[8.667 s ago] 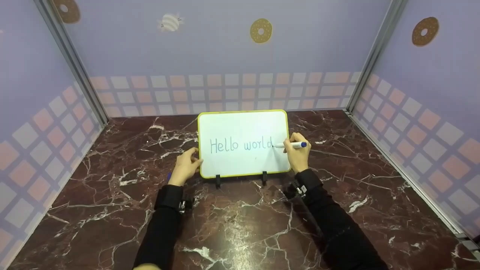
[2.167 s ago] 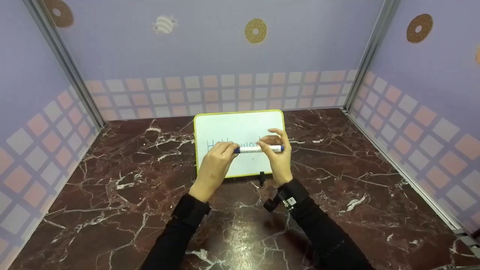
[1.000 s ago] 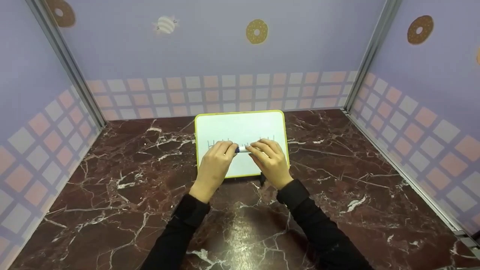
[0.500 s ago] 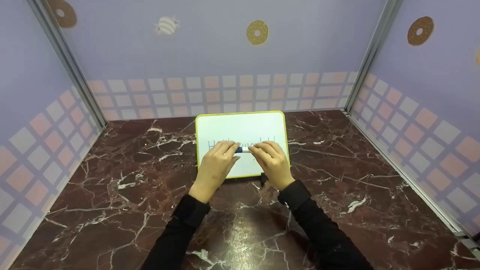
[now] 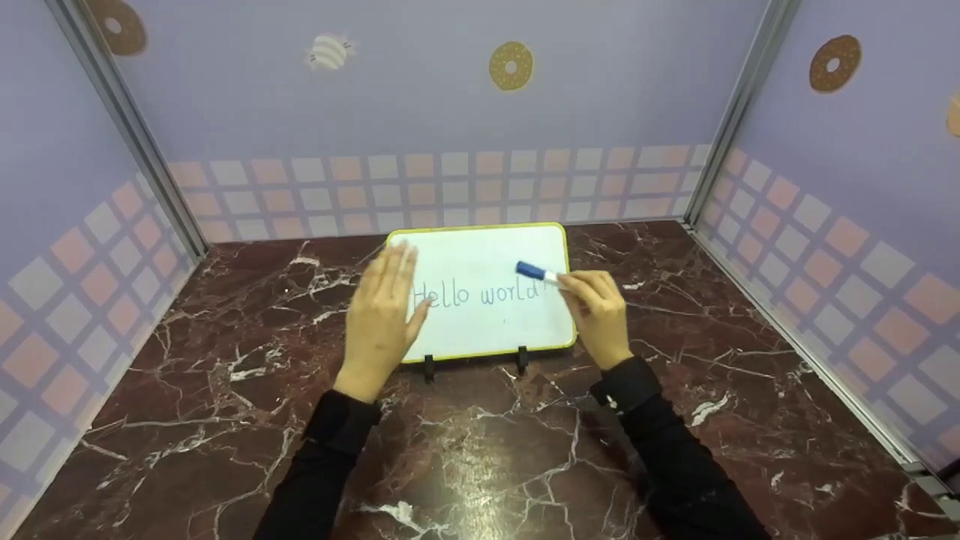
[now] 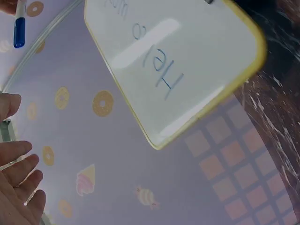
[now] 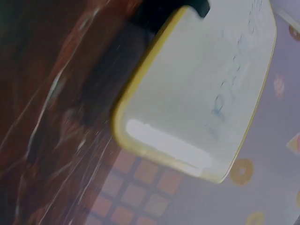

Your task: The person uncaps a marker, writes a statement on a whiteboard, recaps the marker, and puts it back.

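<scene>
A whiteboard (image 5: pixel 480 330) with a yellow frame leans on a stand, bearing blue handwriting that reads "Hello world" and a stroke after it. My right hand (image 5: pixel 598 311) pinches a white marker (image 5: pixel 532 270) at the board's right side, its blue-capped end pointing up and left. With fingers extended, my left hand (image 5: pixel 379 322) is raised in front of the board's left edge, holding nothing. The left wrist view shows the left hand's fingers (image 6: pixel 21 176) apart from the capped marker (image 6: pixel 19 33). In the right wrist view the board's lower corner (image 7: pixel 140 122) shows, but no hand.
Two black stand feet (image 5: pixel 523 360) stick out under the board. The dark red marbled table (image 5: pixel 480 450) is bounded by a lilac back wall (image 5: pixel 420 97) and side walls, with metal posts (image 5: pixel 731 135) at the corners.
Earlier the right hand wrote with the uncapped marker; then both hands held it before the board. Now the left hand has let go and moved left, while the right has carried the capped marker rightward.
</scene>
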Demonstrator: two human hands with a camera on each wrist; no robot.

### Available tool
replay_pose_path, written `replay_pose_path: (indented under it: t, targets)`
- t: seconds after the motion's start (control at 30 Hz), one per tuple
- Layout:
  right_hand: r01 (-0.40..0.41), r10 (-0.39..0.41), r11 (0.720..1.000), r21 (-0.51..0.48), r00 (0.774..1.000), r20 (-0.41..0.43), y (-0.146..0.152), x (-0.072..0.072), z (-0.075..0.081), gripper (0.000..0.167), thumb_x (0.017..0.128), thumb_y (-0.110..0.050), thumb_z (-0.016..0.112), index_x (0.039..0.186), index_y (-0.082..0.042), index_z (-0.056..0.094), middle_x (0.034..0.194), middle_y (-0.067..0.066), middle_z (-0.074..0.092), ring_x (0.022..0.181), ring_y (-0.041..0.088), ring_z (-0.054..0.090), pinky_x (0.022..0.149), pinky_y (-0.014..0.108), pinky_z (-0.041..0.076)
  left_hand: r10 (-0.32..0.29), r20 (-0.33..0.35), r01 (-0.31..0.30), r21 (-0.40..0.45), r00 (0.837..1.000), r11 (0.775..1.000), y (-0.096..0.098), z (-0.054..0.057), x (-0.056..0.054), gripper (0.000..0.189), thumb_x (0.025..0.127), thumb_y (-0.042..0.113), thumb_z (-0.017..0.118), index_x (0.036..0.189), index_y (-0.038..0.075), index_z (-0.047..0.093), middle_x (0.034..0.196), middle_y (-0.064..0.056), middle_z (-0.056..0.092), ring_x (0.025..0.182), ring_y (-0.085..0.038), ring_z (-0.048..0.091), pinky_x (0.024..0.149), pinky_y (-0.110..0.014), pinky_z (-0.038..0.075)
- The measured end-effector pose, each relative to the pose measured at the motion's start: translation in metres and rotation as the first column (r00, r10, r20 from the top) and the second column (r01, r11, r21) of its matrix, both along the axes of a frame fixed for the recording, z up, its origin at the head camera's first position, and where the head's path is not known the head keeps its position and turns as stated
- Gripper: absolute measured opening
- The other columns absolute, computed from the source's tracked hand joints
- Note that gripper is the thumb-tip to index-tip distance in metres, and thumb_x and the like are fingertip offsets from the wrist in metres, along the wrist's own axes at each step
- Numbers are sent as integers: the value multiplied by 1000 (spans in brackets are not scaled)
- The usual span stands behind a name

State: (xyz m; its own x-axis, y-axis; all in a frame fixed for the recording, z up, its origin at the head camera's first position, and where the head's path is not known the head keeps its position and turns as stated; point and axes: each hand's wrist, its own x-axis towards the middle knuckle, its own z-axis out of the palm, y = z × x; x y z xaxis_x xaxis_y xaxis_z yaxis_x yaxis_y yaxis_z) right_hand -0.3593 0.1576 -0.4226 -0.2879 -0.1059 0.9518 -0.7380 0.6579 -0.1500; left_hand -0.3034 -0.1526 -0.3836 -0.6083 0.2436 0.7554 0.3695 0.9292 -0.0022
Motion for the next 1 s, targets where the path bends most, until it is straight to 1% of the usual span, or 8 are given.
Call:
replay_pose_path:
  t: [0.1, 0.2, 0.3, 0.4, 0.5, 0.63, 0.87, 1.0]
  targets:
    - [89, -89, 996, 7, 991, 101, 25, -7, -1, 23, 78, 5, 78, 100, -1, 76, 94, 15, 71, 88, 29, 63, 79, 37, 56, 103, 108, -103, -8, 989, 995, -19, -6, 0, 75, 98, 40, 57, 154, -1, 27, 164, -15, 20, 152, -32, 20, 127, -43, 15]
    - [186, -192, 981, 45, 948, 253, 49, -15, -3, 22, 80, 4, 78, 102, 0, 75, 95, 16, 70, 89, 32, 63, 81, 44, 55, 166, 256, -173, 3, 952, 985, -38, -16, 0, 81, 100, 42, 52, 157, 0, 13, 167, -15, 2, 154, -34, 4, 128, -45, 2]
    - [261, -277, 961, 96, 869, 409, 67, -22, -10, 21, 81, 3, 77, 102, 2, 74, 96, 18, 70, 92, 36, 64, 82, 48, 55, 187, 389, -216, 32, 902, 976, -55, -27, 1, 83, 101, 44, 50, 159, 3, 5, 166, -16, -7, 154, -36, -5, 127, -49, -4]
    - [301, -341, 940, 162, 779, 526, 79, -27, -18, 21, 82, 1, 77, 102, 4, 74, 97, 21, 70, 93, 40, 66, 83, 52, 55, 189, 476, -242, 52, 859, 969, -67, -36, 1, 82, 103, 45, 46, 159, 4, 2, 166, -17, -9, 154, -38, -8, 126, -52, -5]
    - [322, -394, 918, 230, 703, 592, 84, -31, -27, 20, 82, 0, 77, 101, 7, 73, 100, 25, 71, 92, 44, 68, 82, 55, 56, 188, 534, -258, 59, 824, 964, -75, -44, 1, 81, 104, 47, 43, 159, 4, 1, 166, -18, -11, 153, -39, -10, 126, -54, -5]
    - [338, -447, 894, 295, 617, 648, 84, -37, -32, 18, 84, -1, 75, 99, 8, 73, 100, 28, 71, 89, 47, 69, 76, 57, 57, 193, 589, -273, 49, 785, 961, -80, -50, 1, 81, 104, 49, 39, 159, 4, -1, 165, -18, -13, 153, -40, -10, 125, -55, -6]
    - [321, -509, 860, 397, 476, 717, 78, -43, -31, 16, 81, -4, 77, 91, 8, 72, 96, 30, 71, 87, 48, 69, 72, 59, 58, 188, 618, -278, 53, 763, 959, -85, -53, 0, 81, 104, 48, 40, 159, 3, 0, 165, -20, -11, 152, -42, -9, 125, -57, -4]
    - [308, -520, 853, 422, 424, 741, 77, -46, -34, 22, 74, -3, 83, 87, 8, 70, 97, 32, 70, 87, 49, 69, 73, 60, 58, 182, 619, -279, 62, 764, 958, -87, -52, 0, 80, 105, 47, 39, 158, 2, 2, 165, -21, -10, 152, -42, -9, 125, -57, -4]
